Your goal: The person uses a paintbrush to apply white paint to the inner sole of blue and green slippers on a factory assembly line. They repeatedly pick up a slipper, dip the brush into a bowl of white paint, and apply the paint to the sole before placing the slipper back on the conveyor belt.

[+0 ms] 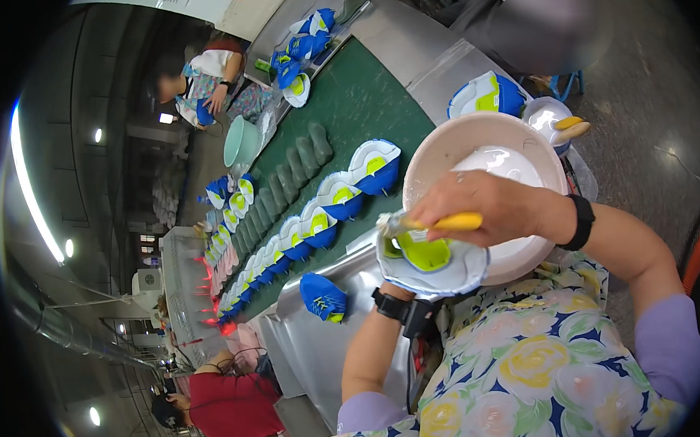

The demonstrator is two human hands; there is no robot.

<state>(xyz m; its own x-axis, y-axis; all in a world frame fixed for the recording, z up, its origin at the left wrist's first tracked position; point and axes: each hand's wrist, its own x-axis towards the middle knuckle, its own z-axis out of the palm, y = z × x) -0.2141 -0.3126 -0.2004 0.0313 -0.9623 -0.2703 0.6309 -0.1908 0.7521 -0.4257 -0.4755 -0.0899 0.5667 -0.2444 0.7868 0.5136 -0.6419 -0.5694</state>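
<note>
My right hand (476, 200) is closed around a brush (453, 222) with a yellow handle. The bristle end of the brush, whitish, is at the near-left rim of a shoe upper (436, 269), white-lined with a bright lime inside. My left hand (399, 290) is under the upper and holds it up; its fingers are hidden behind the upper. Just beyond and to the right stands a wide pale-pink basin (554, 160) with white liquid (497, 160) in it. The upper overlaps the basin's near-left side in the picture.
A green conveyor belt (374, 83) carries rows of blue-and-white uppers (375, 167) and grey sole-shaped pieces (319, 142). One blue upper (322, 297) lies on the metal table. Another upper (488, 95) and a small tub (546, 112) with yellow-handled brushes are beyond the basin. Co-workers sit around.
</note>
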